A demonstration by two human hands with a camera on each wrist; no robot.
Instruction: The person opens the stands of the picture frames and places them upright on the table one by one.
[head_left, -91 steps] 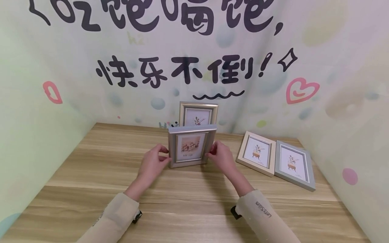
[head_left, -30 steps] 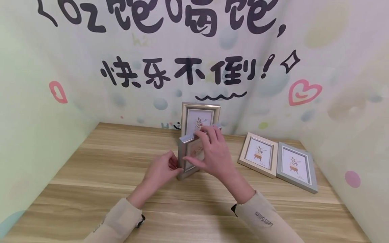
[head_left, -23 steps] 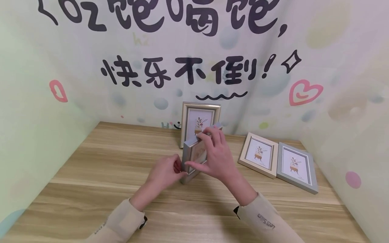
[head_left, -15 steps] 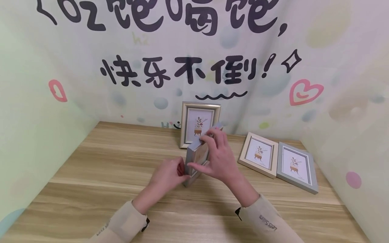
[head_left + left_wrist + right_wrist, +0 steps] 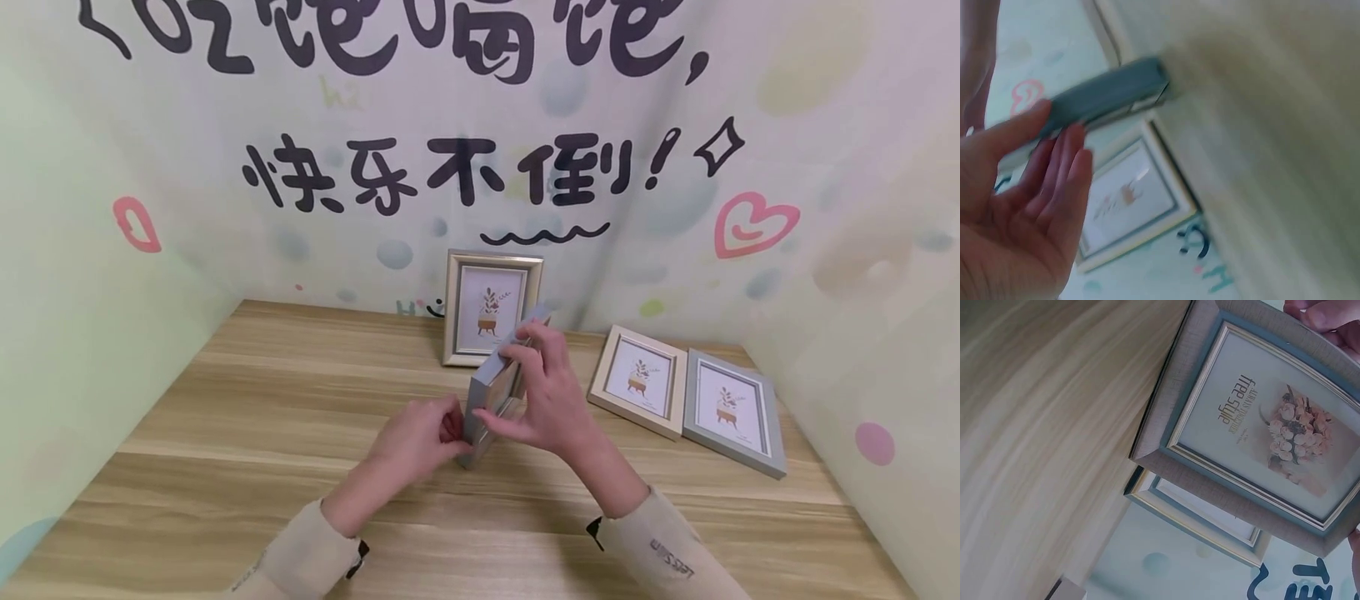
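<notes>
A grey picture frame (image 5: 474, 410) with a flower print (image 5: 1297, 434) stands upright in the middle of the table, turned so its front faces right. My left hand (image 5: 416, 437) pinches its near side edge between thumb and fingers, also visible in the left wrist view, where the same hand (image 5: 1029, 212) sits palm up. From above, my right hand (image 5: 551, 400) grips the frame, fingers curled on the top edge and thumb stretched to the near side. Just behind stands a champagne-gold frame (image 5: 491, 304) with a potted-plant print, its lower right corner hidden by the grey one.
Two frames lie flat side by side at the right, one cream (image 5: 637, 379) and one blue-grey (image 5: 731, 408). The wood-grain table (image 5: 262, 400) meets a printed cloth wall (image 5: 352, 250) at the back, with more cloth along both sides.
The grey frame has swung from facing front to facing right and come slightly nearer. My right hand has gone from its right side to the top edge, uncovering more of the gold frame.
</notes>
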